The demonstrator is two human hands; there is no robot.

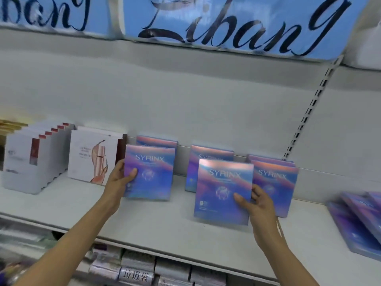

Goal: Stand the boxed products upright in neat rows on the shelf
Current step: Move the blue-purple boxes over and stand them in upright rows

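Note:
Several blue-purple SYRINX boxes stand upright on the white shelf (156, 221) in three short rows. My left hand (121, 178) grips the left edge of the front left box (152, 174), thumb on its face; a second box (157, 141) stands behind it. The front middle box (220, 188) is held at its right edge by my right hand (255, 205), thumb across the front. Another box (208, 153) stands behind that one. To the right, two more boxes (278, 178) stand one behind the other.
A pile of the same boxes (358, 219) lies flat at the shelf's right end. White cosmetic boxes (94, 155) and a row of white-and-red boxes (31, 159) stand at the left. Silver packs (136, 269) fill the shelf below. A blue sign (237, 23) hangs above.

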